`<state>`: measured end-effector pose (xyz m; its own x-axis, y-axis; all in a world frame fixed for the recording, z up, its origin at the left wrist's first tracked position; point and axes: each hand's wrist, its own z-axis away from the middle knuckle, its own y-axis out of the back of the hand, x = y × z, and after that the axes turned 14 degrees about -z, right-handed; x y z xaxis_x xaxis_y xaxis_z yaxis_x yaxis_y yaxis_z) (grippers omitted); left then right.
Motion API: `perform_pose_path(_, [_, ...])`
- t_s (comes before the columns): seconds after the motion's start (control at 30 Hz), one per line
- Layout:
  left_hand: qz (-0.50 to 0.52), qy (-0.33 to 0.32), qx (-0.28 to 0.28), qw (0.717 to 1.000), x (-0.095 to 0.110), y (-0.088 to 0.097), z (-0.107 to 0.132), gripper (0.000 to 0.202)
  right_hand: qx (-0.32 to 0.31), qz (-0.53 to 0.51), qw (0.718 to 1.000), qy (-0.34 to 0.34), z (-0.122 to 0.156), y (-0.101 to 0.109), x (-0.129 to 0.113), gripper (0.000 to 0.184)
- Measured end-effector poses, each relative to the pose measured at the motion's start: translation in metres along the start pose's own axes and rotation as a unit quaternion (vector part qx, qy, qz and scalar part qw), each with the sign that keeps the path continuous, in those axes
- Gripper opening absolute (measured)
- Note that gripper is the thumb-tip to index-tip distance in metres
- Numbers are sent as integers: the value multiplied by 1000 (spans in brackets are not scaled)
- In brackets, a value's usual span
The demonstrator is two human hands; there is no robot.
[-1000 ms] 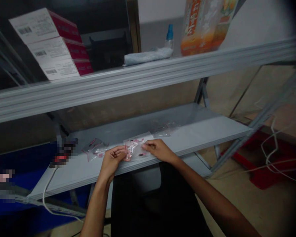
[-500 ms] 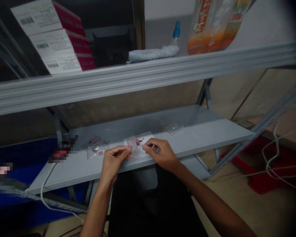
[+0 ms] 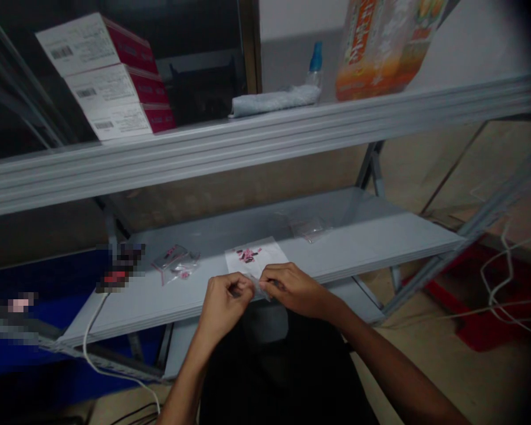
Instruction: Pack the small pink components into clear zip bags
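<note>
My left hand and my right hand are close together at the shelf's front edge. Both have their fingers pinched on a small clear plastic bag, which is mostly covered by the fingers. Just beyond them lies a sheet of white paper. On the paper is a loose pile of small pink and black pieces, too small to name. To the left of my hands lie clear bags with pink edges, with small pink and dark contents.
More clear bags lie at the right on the grey lower shelf. Above it, the upper shelf carries stacked boxes, a rolled grey bundle, a blue-capped spray bottle and an orange-labelled bottle. A white cable hangs at left.
Both hands have come closer together and nearer to my body, with the clear bag between them. The paper and its pile are now less covered. The view has shifted slightly.
</note>
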<state>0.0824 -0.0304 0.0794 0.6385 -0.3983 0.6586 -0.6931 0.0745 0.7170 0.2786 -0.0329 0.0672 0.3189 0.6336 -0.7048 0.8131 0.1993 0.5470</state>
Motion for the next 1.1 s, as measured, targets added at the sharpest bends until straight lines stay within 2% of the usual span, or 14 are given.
perform_pose_path(0.1, [-86,7,41,995,0,1,3,15,34,26,999,-16,-2,-3,4,19])
perform_pose_path(0.2, [-98,14,42,994,-1,1,3,15,104,41,993,-40,-4,-7,9,14])
perform_pose_path(0.27, [-52,16,49,997,-5,2,0,13,135,29,990,-37,-4,-9,11,12])
perform_pose_path(0.33, [34,31,92,995,-14,4,-6,11,148,-15,988,-36,-5,-7,13,10])
perform_pose_path(0.4, [143,55,128,980,-26,6,-13,25,155,-84,983,-51,-10,-3,15,11])
perform_pose_path(0.47, [250,73,99,960,-39,8,-19,39,151,-152,975,-64,-21,2,21,17])
perform_pose_path(0.53, [336,83,29,938,-52,7,-23,45,137,-209,966,-65,-37,6,31,21])
perform_pose_path(0.6, [379,90,-23,921,-63,4,-27,49,131,-263,954,-64,-55,6,43,24])
perform_pose_path(0.67, [384,104,-19,917,-73,-1,-30,48,138,-296,943,-66,-70,3,56,27])
perform_pose_path(0.77, [361,128,43,923,-85,-5,-35,40,118,-296,945,-70,-82,-5,72,23])
perform_pose_path(0.83, [339,132,69,929,-91,-4,-37,38,91,-295,948,-76,-84,-12,80,26])
perform_pose_path(0.93, [310,125,78,939,-98,-1,-38,39,80,-305,945,-93,-85,-21,87,35])
perform_pose_path(1.1, [308,114,74,942,-104,2,-38,38,125,-328,927,-131,-90,-32,94,45])
